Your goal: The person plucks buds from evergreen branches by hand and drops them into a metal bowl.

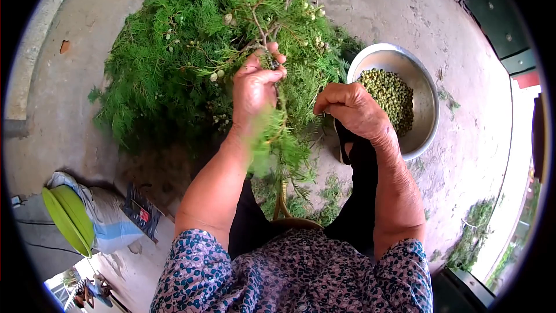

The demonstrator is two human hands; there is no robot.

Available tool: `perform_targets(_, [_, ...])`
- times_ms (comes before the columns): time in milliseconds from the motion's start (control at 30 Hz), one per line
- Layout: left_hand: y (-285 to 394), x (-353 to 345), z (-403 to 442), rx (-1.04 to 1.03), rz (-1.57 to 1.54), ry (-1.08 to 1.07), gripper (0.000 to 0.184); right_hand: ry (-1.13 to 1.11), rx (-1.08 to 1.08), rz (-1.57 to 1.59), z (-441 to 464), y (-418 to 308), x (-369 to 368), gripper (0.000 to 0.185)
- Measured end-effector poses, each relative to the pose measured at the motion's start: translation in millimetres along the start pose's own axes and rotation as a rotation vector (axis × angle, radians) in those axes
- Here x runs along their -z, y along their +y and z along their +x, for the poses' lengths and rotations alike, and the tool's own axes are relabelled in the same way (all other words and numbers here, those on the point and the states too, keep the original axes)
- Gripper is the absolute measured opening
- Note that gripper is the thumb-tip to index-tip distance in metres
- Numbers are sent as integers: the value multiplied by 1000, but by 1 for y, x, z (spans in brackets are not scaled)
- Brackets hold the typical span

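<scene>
My left hand (255, 84) is closed round the brown stem of a green branch (263, 20) that carries several round, pale green cones. To its right, my right hand (356, 107) has its fingers curled together near the bowl's left edge; whatever they may hold is hidden. A metal bowl (427, 104) partly filled with small green cones (391, 95) stands on the floor just beyond my right hand. Behind and left of my left hand lies a large heap of green foliage (156, 64). Some sprigs below my left hand are blurred.
At the lower left are a lime-green basin (69, 214) and a white and blue sack (113, 214). Loose green sprigs (478, 226) lie on the concrete floor at the right. Dark green furniture (498, 17) stands at the upper right.
</scene>
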State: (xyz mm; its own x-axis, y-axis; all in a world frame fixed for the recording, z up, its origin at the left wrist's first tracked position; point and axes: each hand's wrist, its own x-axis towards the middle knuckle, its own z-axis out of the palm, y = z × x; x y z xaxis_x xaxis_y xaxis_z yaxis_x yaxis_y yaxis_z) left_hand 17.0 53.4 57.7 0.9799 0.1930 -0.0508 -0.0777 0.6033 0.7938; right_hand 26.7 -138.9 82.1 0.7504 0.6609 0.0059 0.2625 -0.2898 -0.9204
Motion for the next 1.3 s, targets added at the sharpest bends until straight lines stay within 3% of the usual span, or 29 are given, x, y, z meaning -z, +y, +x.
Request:
perform_targets(100, [13, 8, 6, 16, -82, -67, 42, 83, -111, -16, 3, 0, -2, 15])
perform_targets(267, [27, 11, 6, 20, 34, -117, 38, 191, -89, -18, 12, 3, -14, 17])
perform_targets(300, [29, 9, 4, 31, 32, -138, 24, 231, -71, 2, 13, 3, -16, 17])
perform_targets(400, [26, 13, 6, 157, -104, -123, 16, 299, -95, -2, 17, -3, -19, 17])
perform_targets(500, [27, 9, 3, 124, 15, -167, 25, 352, -155, 395, 24, 1, -25, 17])
perform_targets(633, [23, 6, 1, 151, 67, -132, 27, 526, -168, 637, 33, 1, -32, 28])
perform_targets(767, [22, 3, -1, 206, 69, -108, 26, 503, -179, 824, 40, 3, -38, 22])
perform_targets(933, [22, 4, 0, 216, 82, -108, 25, 481, -229, 792, 41, -3, -39, 13])
perform_targets(1067, [24, 4, 2, 176, 95, -7, 24, 523, -140, 740, 40, 1, -37, 15])
perform_targets(1167, [24, 4, 2, 183, 80, 8, 24, 400, -205, 372, 36, -2, -32, 16])
perform_targets(1300, [18, 10, 5, 207, 84, 34, 23, 367, -188, 310, 35, -9, -32, 18])
